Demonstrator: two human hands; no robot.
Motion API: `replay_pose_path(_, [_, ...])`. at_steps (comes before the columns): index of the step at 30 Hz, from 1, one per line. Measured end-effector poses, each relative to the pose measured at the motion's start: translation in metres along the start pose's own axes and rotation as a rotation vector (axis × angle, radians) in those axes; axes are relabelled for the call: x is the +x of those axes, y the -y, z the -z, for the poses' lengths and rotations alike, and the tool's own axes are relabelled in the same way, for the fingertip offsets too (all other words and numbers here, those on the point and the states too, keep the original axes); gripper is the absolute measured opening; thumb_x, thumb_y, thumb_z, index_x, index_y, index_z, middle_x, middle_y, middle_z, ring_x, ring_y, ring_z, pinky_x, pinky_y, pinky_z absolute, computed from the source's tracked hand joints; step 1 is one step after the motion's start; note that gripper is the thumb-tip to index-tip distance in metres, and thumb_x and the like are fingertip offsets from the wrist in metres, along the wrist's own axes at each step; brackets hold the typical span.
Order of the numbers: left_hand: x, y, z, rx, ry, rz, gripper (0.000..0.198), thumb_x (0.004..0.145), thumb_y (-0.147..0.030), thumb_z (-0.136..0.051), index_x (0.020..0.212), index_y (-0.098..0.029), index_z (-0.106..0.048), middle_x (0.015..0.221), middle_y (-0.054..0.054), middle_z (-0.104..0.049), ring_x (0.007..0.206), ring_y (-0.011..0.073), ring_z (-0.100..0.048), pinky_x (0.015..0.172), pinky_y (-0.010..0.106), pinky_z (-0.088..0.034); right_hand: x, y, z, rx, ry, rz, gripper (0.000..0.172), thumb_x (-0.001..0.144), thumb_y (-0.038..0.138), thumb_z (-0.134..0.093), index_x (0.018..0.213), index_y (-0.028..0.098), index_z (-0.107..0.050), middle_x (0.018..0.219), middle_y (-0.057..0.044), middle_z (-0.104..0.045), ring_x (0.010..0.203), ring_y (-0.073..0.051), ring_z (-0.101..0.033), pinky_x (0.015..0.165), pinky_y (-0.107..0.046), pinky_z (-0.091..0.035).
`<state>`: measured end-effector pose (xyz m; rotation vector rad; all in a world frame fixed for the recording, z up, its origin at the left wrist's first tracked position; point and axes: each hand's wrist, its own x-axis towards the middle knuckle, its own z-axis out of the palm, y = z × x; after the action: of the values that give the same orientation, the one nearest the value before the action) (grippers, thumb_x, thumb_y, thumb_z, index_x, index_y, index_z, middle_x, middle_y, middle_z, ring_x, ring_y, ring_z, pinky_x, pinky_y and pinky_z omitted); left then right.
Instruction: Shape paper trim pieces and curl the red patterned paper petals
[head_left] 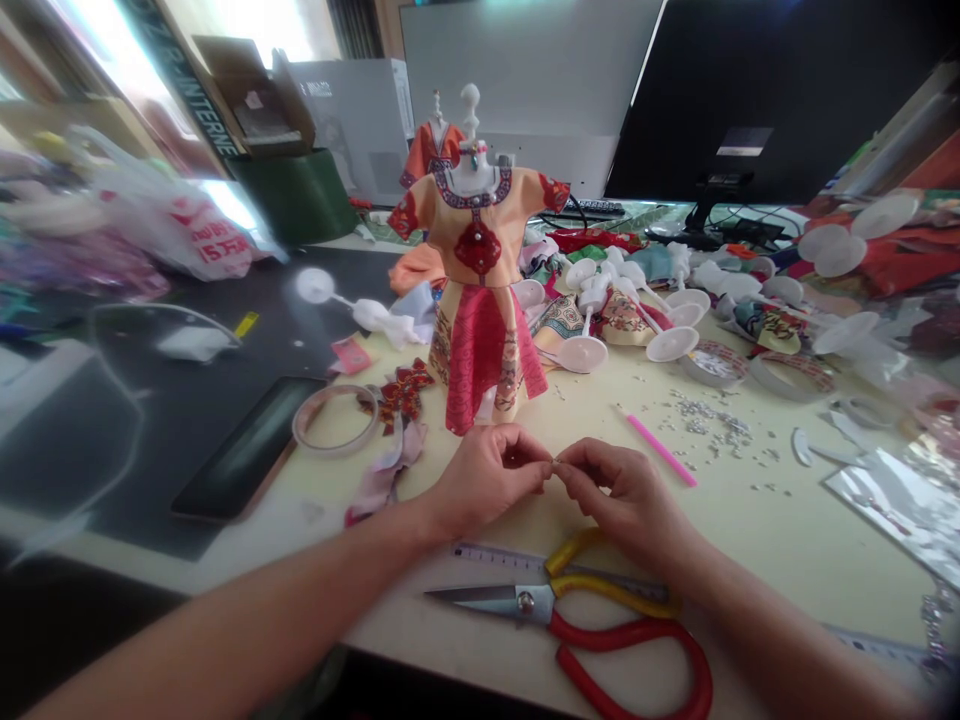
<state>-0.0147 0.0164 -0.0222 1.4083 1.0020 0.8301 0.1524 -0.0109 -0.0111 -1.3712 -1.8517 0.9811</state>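
Note:
My left hand (pixel 491 473) and my right hand (pixel 619 480) meet at the fingertips over the table, each in a pinch. Whatever sits between the fingertips is too small to name. Just behind them a miniature dress (pixel 480 270), cream with red panels and a red chest patch, stands upright on a small white mannequin. Below my hands lie scissors (pixel 529 603) with yellow and red handles, across a clear ruler (pixel 502 558). A pink pen-like stick (pixel 660 450) and scattered small silvery pieces (pixel 712 420) lie to the right of my right hand.
At left are a roll of tape (pixel 336 447), a dark phone or tablet (pixel 240 445) and patterned fabric scraps (pixel 405 392). White mannequin stands (pixel 585 354) pile up behind on the right. A monitor (pixel 765 100) and a white plastic bag (pixel 172 215) stand farther back.

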Motion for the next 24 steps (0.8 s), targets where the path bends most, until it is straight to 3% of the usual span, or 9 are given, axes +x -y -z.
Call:
replay_pose_path(9, [-0.0009, -0.0042, 0.0030, -0.067, 0.061, 0.077, 0.015, 0.071, -0.025, -0.070, 0.075, -0.012, -0.064, 0.065, 0.000, -0.064, 0.061, 0.0090, -0.059, 0.060, 0.020, -0.046, -0.0007, -0.0013, 0.0019, 0.073, 0.037, -0.061, 0.022, 0.085, 0.034, -0.051, 0.074, 0.017, -0.060, 0.056, 0.002, -0.047, 0.051, -0.011, -0.041, 0.047, -0.024, -0.031])
replay_pose_path(24, [-0.0007, -0.0024, 0.0051, -0.021, 0.082, 0.071, 0.015, 0.073, -0.027, -0.067, 0.072, -0.013, -0.063, 0.064, 0.001, -0.064, 0.059, 0.0104, -0.058, 0.058, 0.022, -0.045, -0.0003, 0.0033, 0.0032, 0.082, 0.047, -0.073, 0.026, 0.083, 0.038, -0.052, 0.069, 0.017, -0.060, 0.053, 0.001, -0.047, 0.049, -0.010, -0.039, 0.044, -0.023, -0.030])
